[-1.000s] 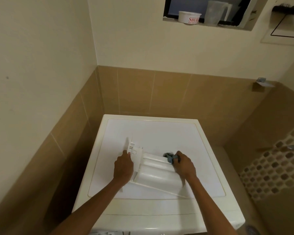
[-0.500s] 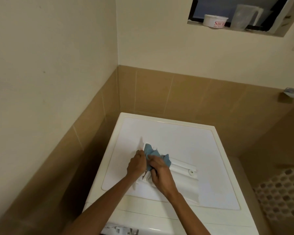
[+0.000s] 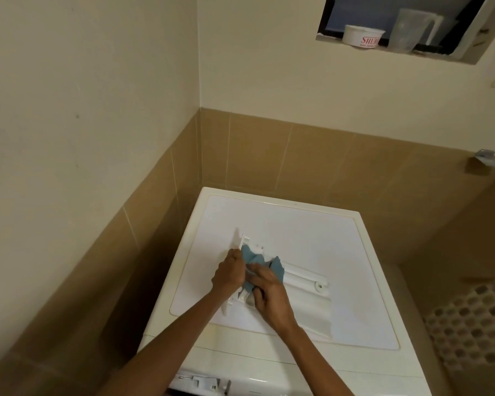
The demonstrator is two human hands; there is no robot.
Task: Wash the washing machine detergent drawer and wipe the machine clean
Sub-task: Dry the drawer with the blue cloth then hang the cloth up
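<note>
Currently the detergent drawer (image 3: 306,298) lies on the washing machine (image 3: 297,224) top, under both hands. Left hand (image 3: 229,272) grips its front end; right hand (image 3: 270,296) pinches the blue cloth (image 3: 250,258) against it. Risk: hard rubbing skids the drawer off the edge — or snaps thin tabs.

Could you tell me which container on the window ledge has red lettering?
The low white tub on the left; the taller jug beside it is translucent and plain.

Cloth (image 3: 262,262) now beside left hand (image 3: 229,271)
</note>
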